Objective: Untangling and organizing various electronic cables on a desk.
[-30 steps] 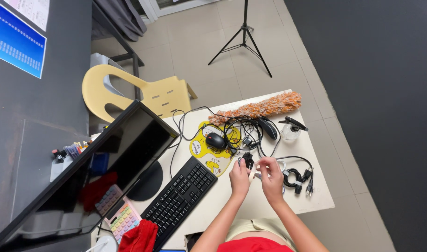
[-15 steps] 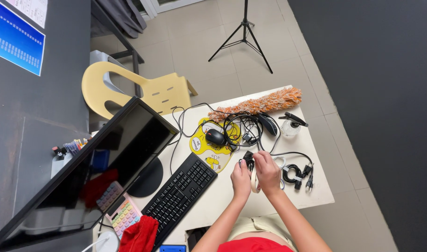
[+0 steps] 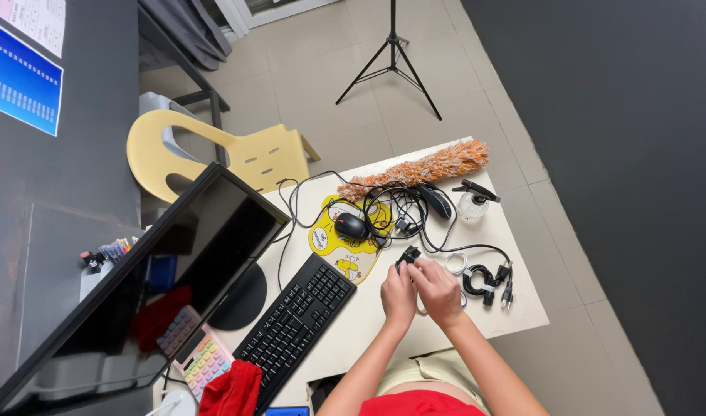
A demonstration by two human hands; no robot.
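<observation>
Black, small plug-like adapter (image 3: 408,255) is pinched between both hands above the white table (image 3: 515,308), just right of the keyboard (image 3: 291,327). Left hand (image 3: 398,295) is curled closed on the adapter's lower end; right hand (image 3: 438,289) is cupped against it, fingers pressed together on the same piece. White coiled cable (image 3: 454,264) lies just beyond the knuckles. Black mouse (image 3: 351,226) rests on a yellow mouse pad (image 3: 330,239), well apart.
</observation>
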